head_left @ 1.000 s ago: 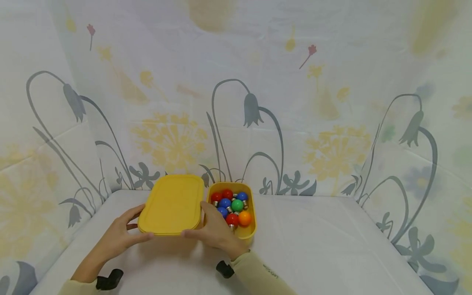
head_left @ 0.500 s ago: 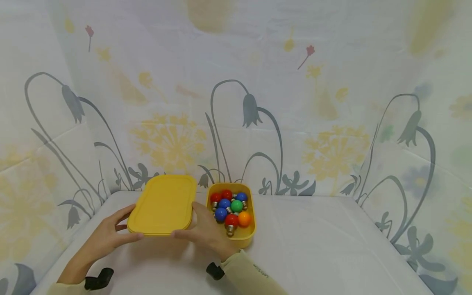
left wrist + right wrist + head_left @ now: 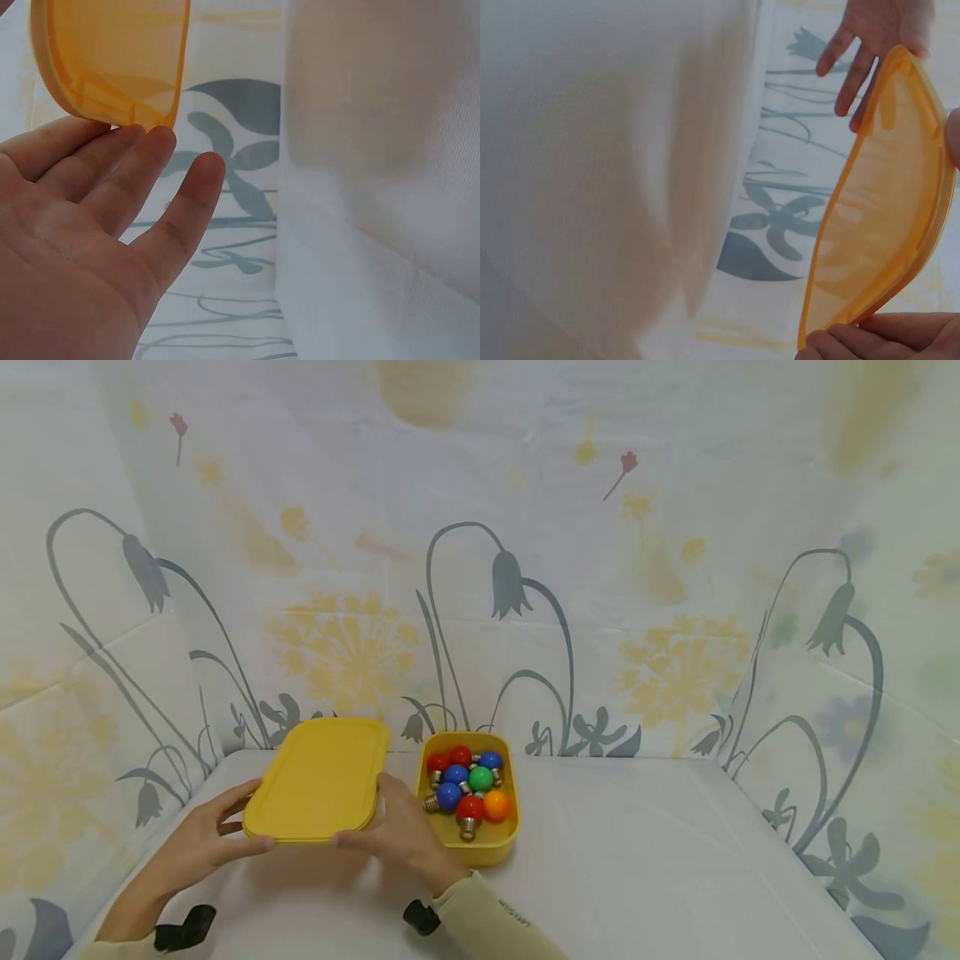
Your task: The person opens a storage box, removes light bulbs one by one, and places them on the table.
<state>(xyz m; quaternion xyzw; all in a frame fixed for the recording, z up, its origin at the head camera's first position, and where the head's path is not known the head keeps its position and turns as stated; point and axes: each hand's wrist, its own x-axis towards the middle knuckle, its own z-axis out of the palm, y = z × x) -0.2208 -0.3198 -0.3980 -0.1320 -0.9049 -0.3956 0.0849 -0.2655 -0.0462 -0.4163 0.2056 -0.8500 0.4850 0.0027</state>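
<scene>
A yellow plastic lid (image 3: pixel 318 781) is held in the air, left of a yellow box (image 3: pixel 480 853) of coloured light bulbs. My left hand (image 3: pixel 206 839) grips the lid's left side, its thumb at the near edge. Opposite it, my right hand (image 3: pixel 408 835) holds the right side, thumb also at the near edge. The left wrist view shows the lid's rimmed underside (image 3: pixel 120 52) at the fingertips of my left hand (image 3: pixel 97 195). In the right wrist view both hands meet the lid (image 3: pixel 877 202) at opposite ends.
Inside the uncovered box lie several bulbs, red (image 3: pixel 470 807), blue (image 3: pixel 448 796), green (image 3: pixel 481 778) and orange (image 3: pixel 497 805), with metal screw bases. The white table (image 3: pixel 637 852) backs onto a hanging flower-printed cloth (image 3: pixel 660 568), which also rises at both sides.
Both hands have carried the lid leftward, away from the box. A gap has widened between them, and more of the box's left side and near wall shows.
</scene>
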